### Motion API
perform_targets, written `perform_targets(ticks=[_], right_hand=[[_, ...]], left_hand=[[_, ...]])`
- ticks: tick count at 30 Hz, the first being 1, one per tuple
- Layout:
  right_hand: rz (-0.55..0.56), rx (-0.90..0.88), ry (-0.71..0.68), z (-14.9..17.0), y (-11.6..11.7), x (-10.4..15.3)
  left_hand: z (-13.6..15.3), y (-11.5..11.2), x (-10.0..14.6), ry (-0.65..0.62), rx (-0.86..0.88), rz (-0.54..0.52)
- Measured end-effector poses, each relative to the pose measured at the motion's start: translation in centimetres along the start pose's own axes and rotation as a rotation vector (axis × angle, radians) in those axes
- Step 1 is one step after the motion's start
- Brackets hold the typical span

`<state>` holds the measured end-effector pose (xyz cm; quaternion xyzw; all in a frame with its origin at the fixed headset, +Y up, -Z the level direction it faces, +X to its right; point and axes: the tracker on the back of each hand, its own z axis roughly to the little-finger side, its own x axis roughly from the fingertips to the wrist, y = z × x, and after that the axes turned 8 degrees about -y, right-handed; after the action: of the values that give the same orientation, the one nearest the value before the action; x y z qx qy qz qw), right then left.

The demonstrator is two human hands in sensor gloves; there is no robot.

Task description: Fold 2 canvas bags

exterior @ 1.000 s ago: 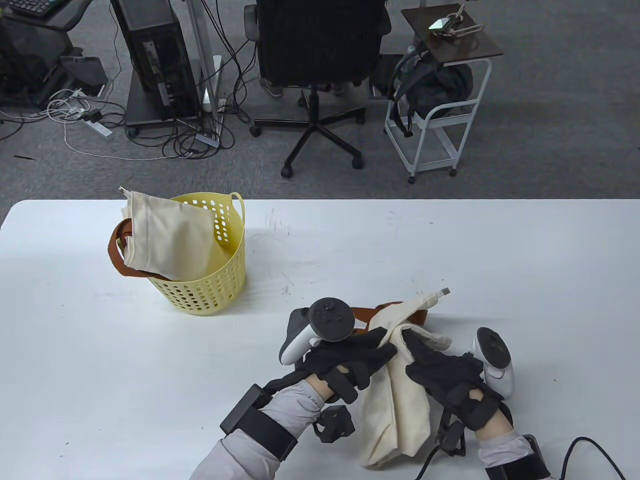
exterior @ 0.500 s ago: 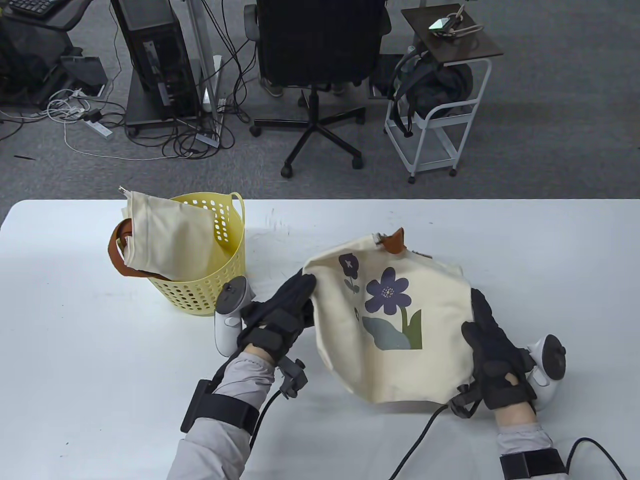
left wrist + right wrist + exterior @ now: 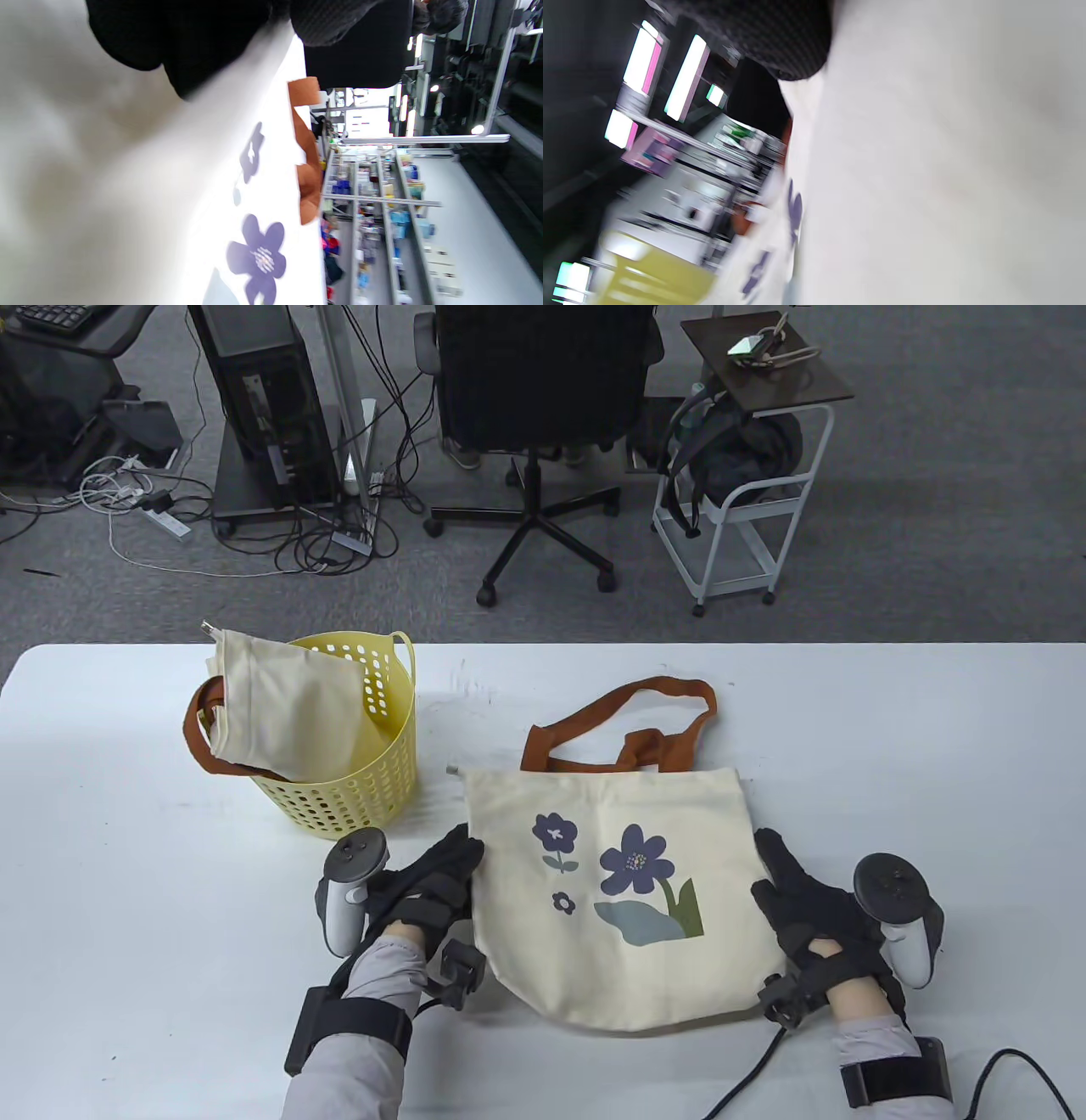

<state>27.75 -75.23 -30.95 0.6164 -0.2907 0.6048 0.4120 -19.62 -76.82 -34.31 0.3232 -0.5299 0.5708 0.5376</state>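
Observation:
A cream canvas bag [image 3: 611, 899] with a purple flower print lies spread flat on the white table [image 3: 891, 729], print up. Its brown handles [image 3: 628, 712] point to the far side. My left hand [image 3: 445, 865] holds the bag's left edge and my right hand [image 3: 776, 869] holds its right edge. In the left wrist view my gloved fingers [image 3: 178, 51] lie on the cloth [image 3: 169, 190]. The blurred right wrist view shows fingers [image 3: 780, 38] on the cloth [image 3: 925, 169]. A second cream bag [image 3: 288, 712] with a brown strap sits crumpled in the yellow basket [image 3: 373, 789].
The yellow basket stands on the table to the left of the spread bag, close to my left hand, and also shows in the right wrist view [image 3: 649, 275]. Past the table's far edge are an office chair [image 3: 534, 407] and a white cart [image 3: 747, 517].
The bag went from a bunched bundle near the front edge to being shaken open in the air, and now lies flat with its handles out. Both hands moved apart to its sides.

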Motion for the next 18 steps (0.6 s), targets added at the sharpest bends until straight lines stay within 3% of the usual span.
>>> perform_targets(ticks=[4,9,13,18], right_hand=[[-0.002,0.011,0.061,0.4,-0.7,0.0],[0.022,0.002,-0.009,-0.3,-1.1,0.1],[-0.041,0.045,-0.026,-0.5,-0.4,0.0],[-0.155,0.098,-0.007,0.1,0.8,-0.4]], left_hand=[[-0.4,1.6,1.0,-0.017,-0.116,-0.044],[-2.2,1.4,2.1,-0.131,-0.234,-0.062],[-2.7,-0.9,2.5,-0.2,-0.409,0.031],[-1.6,-4.6,2.5,-0.195,-0.9,0.249]])
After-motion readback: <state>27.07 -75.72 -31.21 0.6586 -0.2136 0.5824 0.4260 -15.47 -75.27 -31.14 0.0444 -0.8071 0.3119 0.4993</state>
